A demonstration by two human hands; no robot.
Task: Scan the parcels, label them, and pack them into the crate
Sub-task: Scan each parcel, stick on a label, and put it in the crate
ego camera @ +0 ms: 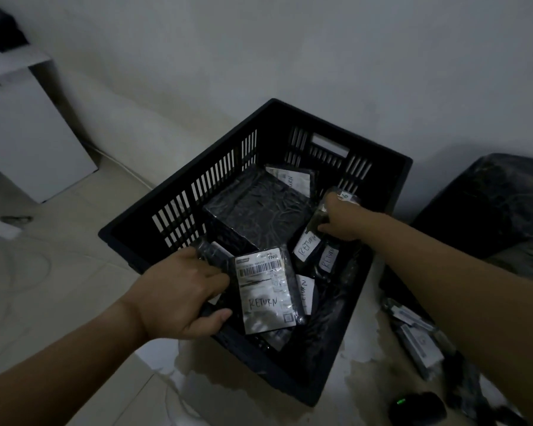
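Both hands reach into the black crate [187,171]: the left hand [182,293] grips a barcode-labelled RETURN parcel [265,292] at the near wall, and the right hand [340,219] clasps a slimmer RETURN parcel [308,244]. I'd lay each flat beside the big wrapped box [253,210], labels up.

We see a plain pale wall [320,50] filling the frame from 10 to 2 o'clock. Below it, a light tiled floor [74,302] spreads toward 8 o'clock. At 9 to 10 o'clock stands a white cabinet [28,133], with a dark bundle [0,26], too dim to identify, on its top at 10 o'clock. A white cable [120,167] runs along the floor from the cabinet's foot. At 9 o'clock lies a small white block [0,230]. Near 5 o'clock the floor shows a blotchy, stained patch [366,373].
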